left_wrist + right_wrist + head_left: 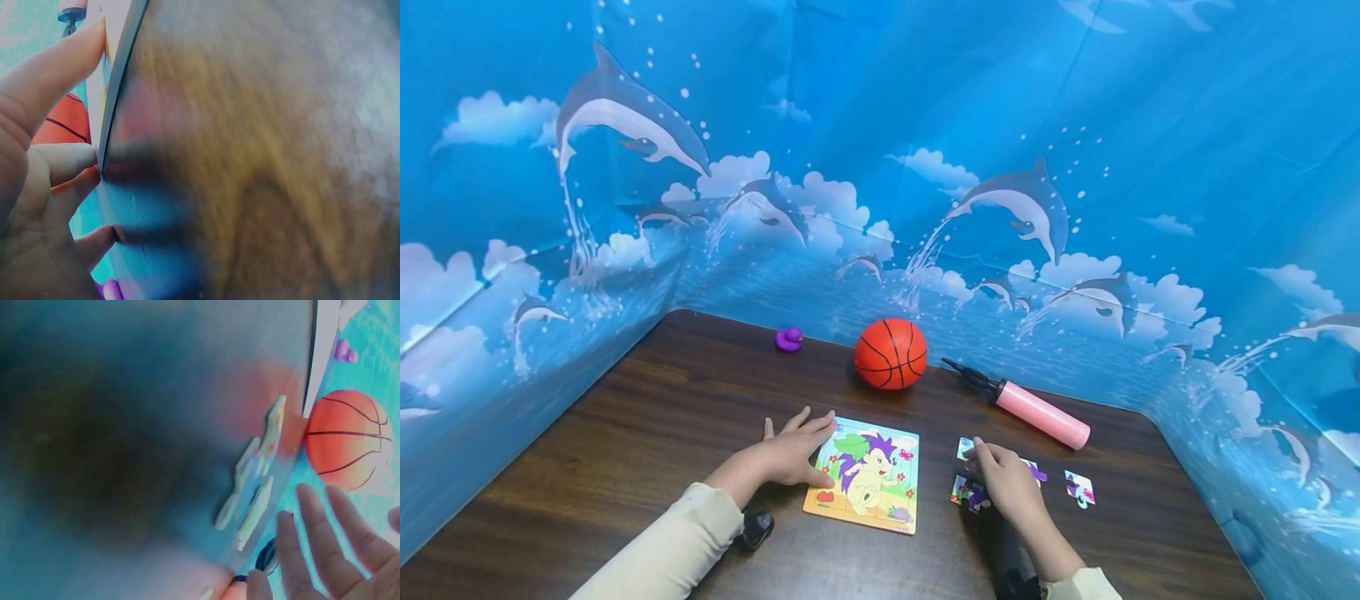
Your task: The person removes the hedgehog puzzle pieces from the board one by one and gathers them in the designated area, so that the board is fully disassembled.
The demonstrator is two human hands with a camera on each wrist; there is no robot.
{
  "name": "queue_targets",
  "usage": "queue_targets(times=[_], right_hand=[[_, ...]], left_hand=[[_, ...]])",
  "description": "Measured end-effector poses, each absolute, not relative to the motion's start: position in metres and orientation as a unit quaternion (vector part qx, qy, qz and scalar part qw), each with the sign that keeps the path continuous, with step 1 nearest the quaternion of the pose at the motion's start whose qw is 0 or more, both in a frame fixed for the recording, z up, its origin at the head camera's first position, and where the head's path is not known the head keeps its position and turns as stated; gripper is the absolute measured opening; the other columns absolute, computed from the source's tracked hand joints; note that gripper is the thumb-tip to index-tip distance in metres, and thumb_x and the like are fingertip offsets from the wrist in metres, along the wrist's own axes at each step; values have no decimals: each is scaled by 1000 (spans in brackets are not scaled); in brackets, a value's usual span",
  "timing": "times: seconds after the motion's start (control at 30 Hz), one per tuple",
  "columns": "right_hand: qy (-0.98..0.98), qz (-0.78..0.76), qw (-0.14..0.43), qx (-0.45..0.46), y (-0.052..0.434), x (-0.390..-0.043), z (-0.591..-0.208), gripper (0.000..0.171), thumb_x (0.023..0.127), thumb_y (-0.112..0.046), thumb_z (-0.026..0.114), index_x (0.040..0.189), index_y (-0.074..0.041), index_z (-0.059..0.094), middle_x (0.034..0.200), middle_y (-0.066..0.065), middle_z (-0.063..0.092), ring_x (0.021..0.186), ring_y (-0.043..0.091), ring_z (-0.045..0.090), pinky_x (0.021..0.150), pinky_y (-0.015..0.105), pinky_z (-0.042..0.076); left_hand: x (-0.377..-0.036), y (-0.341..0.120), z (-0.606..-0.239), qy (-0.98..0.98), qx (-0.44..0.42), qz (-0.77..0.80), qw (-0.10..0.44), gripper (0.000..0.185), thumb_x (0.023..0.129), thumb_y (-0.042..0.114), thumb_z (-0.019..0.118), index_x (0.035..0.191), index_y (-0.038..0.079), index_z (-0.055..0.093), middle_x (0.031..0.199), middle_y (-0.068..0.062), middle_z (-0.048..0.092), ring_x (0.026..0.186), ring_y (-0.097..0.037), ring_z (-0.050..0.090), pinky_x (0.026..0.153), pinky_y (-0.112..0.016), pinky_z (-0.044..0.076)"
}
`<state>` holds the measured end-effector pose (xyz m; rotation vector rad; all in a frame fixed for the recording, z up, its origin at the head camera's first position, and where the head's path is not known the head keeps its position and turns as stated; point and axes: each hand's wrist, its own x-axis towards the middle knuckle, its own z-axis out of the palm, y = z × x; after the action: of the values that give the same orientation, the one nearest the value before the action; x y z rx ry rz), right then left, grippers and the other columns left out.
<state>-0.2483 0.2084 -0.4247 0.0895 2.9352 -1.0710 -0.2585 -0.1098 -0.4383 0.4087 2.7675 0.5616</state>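
A square jigsaw puzzle (871, 475) with a purple-spined hedgehog picture lies on the table in the head view. My left hand (790, 454) rests at its left side, thumb on the puzzle's surface and the other fingers spread toward its upper left corner. To the right, my right hand (1002, 479) is over several loose puzzle pieces (961, 490), partly covering them. The right wrist view shows its fingers (319, 537) extended and apart, with nothing between them, beside the pieces (272, 434). Another loose piece (1079, 489) lies farther right.
Behind the puzzle sits an orange basketball (891, 354), with a purple rubber duck (788, 339) to its left. A pink hand pump (1041, 414) with a black nozzle lies at the back right. A blue dolphin-print backdrop (850, 167) borders the wooden table (685, 400).
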Motion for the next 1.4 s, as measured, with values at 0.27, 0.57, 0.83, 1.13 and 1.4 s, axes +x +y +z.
queue_targets(times=[0.27,0.57,0.83,1.13,1.4], right_hand=[[948,-271,51,-159,167,-256,-422,33,79,-38,67,110,-28,62,113,-5,53,106,20,46,83,47,45],[945,-215,120,-215,115,-266,-420,49,71,-29,76,117,-26,60,98,0,49,82,14,48,65,32,46],[945,-254,141,-148,101,-272,-424,39,70,-18,76,107,-14,64,85,5,51,74,18,46,56,32,43],[946,-259,145,-132,96,-274,-423,30,69,-15,76,95,-15,60,85,5,49,76,20,46,59,34,42],[941,-272,165,-116,96,-278,-425,28,71,-16,76,93,-17,59,84,4,49,75,21,47,59,33,42]], left_hand=[[-258,-110,-435,959,149,194,143,85,72,51,68,141,19,30,149,4,20,137,-29,2,94,-69,-8],[-257,-109,-437,957,154,203,140,84,72,50,68,141,19,32,149,3,20,137,-29,3,93,-70,-8],[-256,-109,-436,956,149,205,146,84,72,50,68,141,19,31,149,3,20,137,-30,2,94,-69,-9],[-257,-111,-436,957,153,200,145,83,73,49,68,141,20,30,149,3,19,137,-30,1,94,-70,-8],[-256,-110,-436,956,156,202,143,83,73,50,68,141,19,32,149,3,20,137,-31,3,93,-70,-8]])
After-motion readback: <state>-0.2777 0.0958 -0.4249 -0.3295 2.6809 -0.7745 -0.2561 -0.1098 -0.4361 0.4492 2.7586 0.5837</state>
